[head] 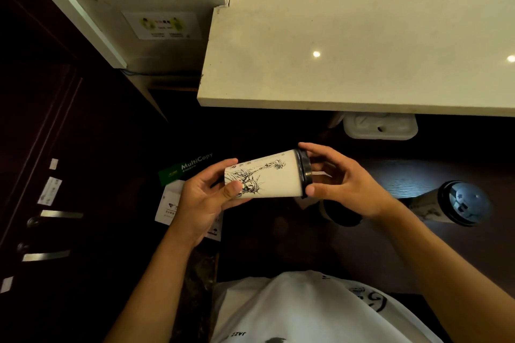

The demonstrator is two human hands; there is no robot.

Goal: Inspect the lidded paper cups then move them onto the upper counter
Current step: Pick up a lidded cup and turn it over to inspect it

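I hold a white paper cup (274, 175) with a black line drawing on its side, tipped sideways above the dark lower counter. Its black lid (304, 172) points right. My left hand (203, 198) grips the cup's base end. My right hand (345, 184) has its fingers around the lid's rim. A second lidded cup (457, 205) stands upright on the lower counter at the right. Another dark-lidded cup (341, 213) sits partly hidden under my right hand. The pale stone upper counter (348, 64) lies beyond, bare on top.
A white moulded tray (380, 127) sits under the upper counter's edge. A green MultiCopy paper pack (189, 168) and white slips lie at the left of the lower counter. Dark cabinet doors with metal handles (60, 214) run along the left.
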